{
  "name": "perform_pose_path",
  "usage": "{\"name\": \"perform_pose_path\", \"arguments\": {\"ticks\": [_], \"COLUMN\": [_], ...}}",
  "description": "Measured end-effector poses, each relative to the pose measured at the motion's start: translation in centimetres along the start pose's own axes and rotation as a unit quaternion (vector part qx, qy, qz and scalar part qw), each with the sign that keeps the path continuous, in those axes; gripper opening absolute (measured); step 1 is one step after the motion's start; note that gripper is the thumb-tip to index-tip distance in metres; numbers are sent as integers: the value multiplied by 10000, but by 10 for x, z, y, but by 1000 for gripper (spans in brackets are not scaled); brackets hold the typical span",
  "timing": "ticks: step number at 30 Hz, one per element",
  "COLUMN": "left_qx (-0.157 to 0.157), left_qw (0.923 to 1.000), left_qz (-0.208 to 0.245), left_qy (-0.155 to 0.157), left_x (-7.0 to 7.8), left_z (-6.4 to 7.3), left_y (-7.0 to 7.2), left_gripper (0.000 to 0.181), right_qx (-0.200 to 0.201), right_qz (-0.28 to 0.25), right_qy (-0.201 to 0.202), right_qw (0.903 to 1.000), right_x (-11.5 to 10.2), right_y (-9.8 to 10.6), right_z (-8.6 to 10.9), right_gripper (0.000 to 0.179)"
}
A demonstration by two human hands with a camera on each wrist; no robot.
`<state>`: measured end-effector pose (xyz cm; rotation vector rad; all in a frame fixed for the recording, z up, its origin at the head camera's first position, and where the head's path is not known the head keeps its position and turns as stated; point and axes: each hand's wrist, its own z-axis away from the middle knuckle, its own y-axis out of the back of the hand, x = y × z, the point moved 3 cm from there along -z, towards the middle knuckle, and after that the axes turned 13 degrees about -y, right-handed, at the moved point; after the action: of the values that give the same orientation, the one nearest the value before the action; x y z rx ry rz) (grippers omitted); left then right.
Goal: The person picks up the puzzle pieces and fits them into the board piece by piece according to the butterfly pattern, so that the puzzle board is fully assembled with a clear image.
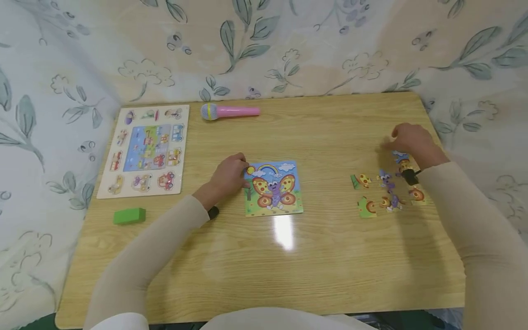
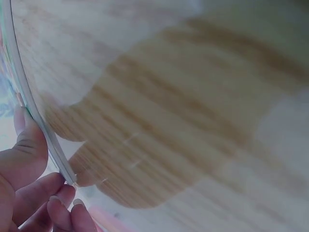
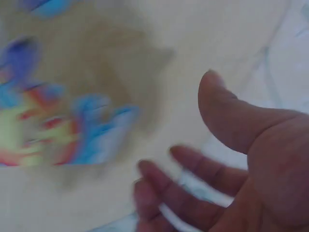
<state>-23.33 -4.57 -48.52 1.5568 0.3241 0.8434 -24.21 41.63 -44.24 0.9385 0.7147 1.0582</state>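
My left hand [image 1: 228,178] is at the left edge of a square butterfly picture puzzle [image 1: 274,188] in the middle of the table. In the left wrist view, the thumb and curled fingers hold the puzzle's edge [image 2: 41,116] near a corner. On the right side, my right hand [image 1: 414,141] hovers at the far end of a group of loose puzzle pieces [image 1: 387,181]. Its thumb and fingers are apart with nothing between them in the right wrist view, where a blurred colourful piece [image 3: 43,128] lies to the left.
A peg puzzle board [image 1: 123,188] with vehicle pictures lies at the left, and a green block [image 1: 129,216] sits just nearer than it. A pink toy microphone [image 1: 235,112] rests near the table's [image 1: 321,266] far edge. Patterned cloth [image 1: 288,41] hangs behind.
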Motion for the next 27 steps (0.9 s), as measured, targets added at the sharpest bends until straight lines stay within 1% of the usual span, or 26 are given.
{"name": "perform_pose_path", "arguments": {"ticks": [2, 3, 5, 6, 8, 12, 15, 16, 18, 21, 22, 24, 25, 27], "left_qx": [7, 26, 72, 88, 101, 103, 124, 136, 134, 79, 63, 44, 49, 66], "left_qw": [10000, 10000, 9999, 9999, 9997, 9995, 9993, 9993, 9993, 9995, 9996, 9997, 9998, 9998], "left_qz": [6, 26, 96, 128, 188, 246, 289, 305, 339, 316, 286, 236, 209, 174], "left_qy": [18, 23, 32, 38, 70, 175, 185, 154, 107, 53, 38, 14, -2, -38], "left_x": [-1, -1, -2, -3, -4, -7, -8, -8, -7, -5, -5, -4, -4, -3], "left_z": [1, 2, 2, 3, 4, 9, 11, 11, 9, 6, 5, 3, 1, 0], "left_y": [-1, -1, -2, -2, -2, -2, -1, -1, -1, -2, -2, -3, -3, -4], "left_gripper": [61, 61, 61, 61, 61, 61, 61, 61, 61, 62, 62, 62, 62, 62], "right_qx": [-138, -139, -65, -15, 86, 212, 289, 323, 425, 595, 650, 582, 462, 42], "right_qz": [-176, -227, -301, -297, -212, -328, -516, -570, -735, -1077, -1251, -1604, -1781, -2148], "right_qy": [-418, -562, -788, -891, -1077, -1214, -1110, -1037, -756, -124, 171, 709, 968, 1425], "right_qw": [9989, 9981, 9964, 9956, 9939, 9918, 9921, 9924, 9935, 9923, 9899, 9828, 9782, 9662], "right_x": [20, 25, 29, 29, 26, 17, 10, 8, -1, -29, -41, -70, -85, -115], "right_y": [-10, -14, -20, -21, -22, -24, -24, -22, -18, -12, -11, -12, -14, -22], "right_z": [-2, -1, 0, 0, -2, -8, -9, -9, -5, 7, 12, 23, 29, 40], "right_gripper": [68, 69, 71, 69, 72, 70, 69, 66, 57, 43, 39, 32, 29, 25]}}
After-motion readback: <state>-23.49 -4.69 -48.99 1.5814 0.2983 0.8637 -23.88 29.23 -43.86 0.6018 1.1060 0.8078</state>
